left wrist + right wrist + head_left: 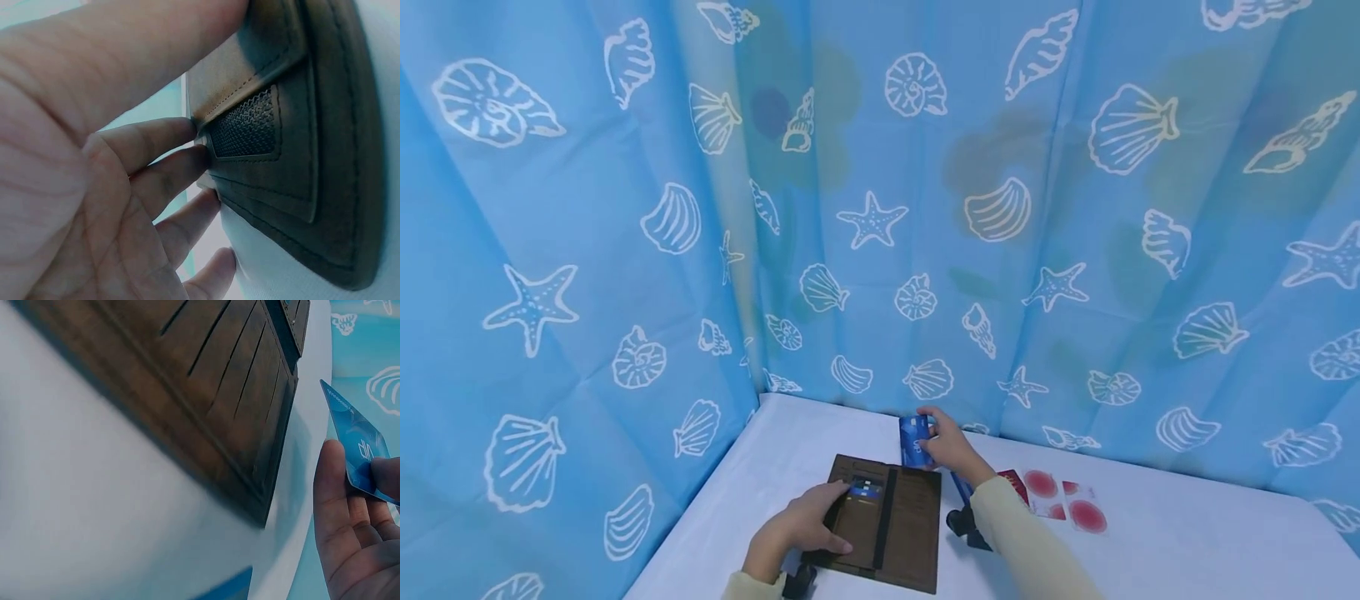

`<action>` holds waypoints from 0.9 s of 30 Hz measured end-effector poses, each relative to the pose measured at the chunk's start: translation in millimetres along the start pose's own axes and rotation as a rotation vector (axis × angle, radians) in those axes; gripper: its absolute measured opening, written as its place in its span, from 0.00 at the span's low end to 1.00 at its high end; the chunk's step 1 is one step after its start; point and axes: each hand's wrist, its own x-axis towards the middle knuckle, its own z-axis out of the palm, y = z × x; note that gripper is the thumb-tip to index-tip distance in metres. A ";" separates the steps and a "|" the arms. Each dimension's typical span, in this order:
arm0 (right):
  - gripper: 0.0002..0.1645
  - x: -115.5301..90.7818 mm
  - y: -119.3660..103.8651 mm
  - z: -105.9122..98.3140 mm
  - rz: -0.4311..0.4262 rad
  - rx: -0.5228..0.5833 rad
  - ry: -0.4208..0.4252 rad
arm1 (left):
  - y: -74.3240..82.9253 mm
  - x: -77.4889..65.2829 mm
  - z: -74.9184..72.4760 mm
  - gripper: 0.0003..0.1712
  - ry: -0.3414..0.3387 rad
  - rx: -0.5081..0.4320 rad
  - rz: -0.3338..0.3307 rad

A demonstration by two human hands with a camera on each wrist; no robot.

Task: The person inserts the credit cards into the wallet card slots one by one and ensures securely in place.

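Just past an unfolded brown leather wallet [916, 529], the right hand [951, 448] pinches a flat blue plastic card [913, 442] in a narrow grip; the left hand [807, 518], fingers extended, rests on the wallet, clasping nothing. Too light a pinch could drop the card.

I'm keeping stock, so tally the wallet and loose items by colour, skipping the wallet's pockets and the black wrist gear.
Brown: 1, the open wallet
Blue: 2, the card in the right hand and a partly hidden item
Red: 1, a piece by the right sleeve
Red-and-white: 2, the printed pieces
Total: 6
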 end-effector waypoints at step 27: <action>0.32 5.6 -7.9 48.4 -0.062 -0.034 -0.042 | -1.2 1.2 0.3 0.52 0.017 0.018 0.012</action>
